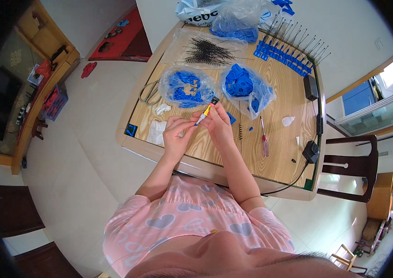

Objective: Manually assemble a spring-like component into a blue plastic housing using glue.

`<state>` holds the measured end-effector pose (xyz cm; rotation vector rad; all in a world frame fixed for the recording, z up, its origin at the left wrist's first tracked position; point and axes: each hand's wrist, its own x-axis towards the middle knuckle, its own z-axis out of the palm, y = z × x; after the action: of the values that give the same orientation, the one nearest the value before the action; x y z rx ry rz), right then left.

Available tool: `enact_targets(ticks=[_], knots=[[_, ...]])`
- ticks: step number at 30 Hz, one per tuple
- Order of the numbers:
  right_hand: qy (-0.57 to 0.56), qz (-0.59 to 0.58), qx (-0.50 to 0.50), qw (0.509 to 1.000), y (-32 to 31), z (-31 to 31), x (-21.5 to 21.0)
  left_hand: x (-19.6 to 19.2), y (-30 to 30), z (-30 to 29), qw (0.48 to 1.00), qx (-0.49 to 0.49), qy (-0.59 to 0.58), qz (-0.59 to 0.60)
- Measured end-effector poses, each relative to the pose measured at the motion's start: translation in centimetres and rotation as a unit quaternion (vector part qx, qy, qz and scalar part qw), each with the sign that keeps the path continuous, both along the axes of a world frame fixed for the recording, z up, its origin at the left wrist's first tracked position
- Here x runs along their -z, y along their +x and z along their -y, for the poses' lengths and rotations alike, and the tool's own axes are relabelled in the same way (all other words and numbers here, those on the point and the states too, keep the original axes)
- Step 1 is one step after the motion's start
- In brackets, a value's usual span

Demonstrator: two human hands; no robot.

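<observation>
My right hand (pixel 218 126) is closed around a small yellow, red and white glue tube (pixel 207 111), its black end up and its white nozzle slanting down toward my left hand. The fingers of my left hand (pixel 176 133) are pinched together at a tiny blue plastic piece (pixel 196 124), right at the nozzle tip. Most of that piece is hidden by the fingertips. Behind my right hand lies another blue part (pixel 231 118), partly covered. Next to it on the table are a rod with a black coil spring (pixel 240 132) and a red-handled screwdriver (pixel 264 147).
Beyond my hands sit clear bags of small blue parts (pixel 178 83) and larger blue parts (pixel 239 81). Black springs on rods (pixel 208 51) lie farther back. Blue clips with upright spring rods (pixel 284 58) line the far right edge. Scissors (pixel 148 95) and tissue (pixel 156 132) lie left; a black adapter (pixel 311 152) right.
</observation>
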<state>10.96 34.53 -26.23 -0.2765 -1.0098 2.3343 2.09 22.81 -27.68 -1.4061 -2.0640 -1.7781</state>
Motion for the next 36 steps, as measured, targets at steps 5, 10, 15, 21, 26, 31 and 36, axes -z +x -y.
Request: enact_targets(ticks=[5,10,15,21,26,31,36], knots=[[-0.003,0.004,0.001,1.0,0.01,0.01,0.07,0.03,-0.04,0.01,1.0,-0.001,-0.002,0.002],[0.0,0.009,0.002,1.0,0.04,0.01,0.06,0.04,-0.03,0.0,1.0,0.001,0.001,0.002],[-0.003,0.023,0.007,1.0,0.03,0.11,-0.18,-0.05,0.0,0.01,1.0,0.003,-0.001,-0.001],[0.001,0.015,0.0,1.0,0.12,0.02,0.06,-0.22,0.1,0.05,1.0,-0.002,0.001,-0.003],[-0.004,0.011,0.001,1.0,-0.01,-0.01,0.1,-0.08,0.0,-0.01,1.0,0.0,-0.001,-0.001],[-0.023,0.017,0.005,1.0,-0.01,0.02,-0.07,-0.03,-0.02,0.01,1.0,0.0,0.0,0.001],[-0.007,0.014,0.005,1.0,0.0,0.05,-0.01,0.03,-0.05,0.06,1.0,0.002,-0.003,0.004]])
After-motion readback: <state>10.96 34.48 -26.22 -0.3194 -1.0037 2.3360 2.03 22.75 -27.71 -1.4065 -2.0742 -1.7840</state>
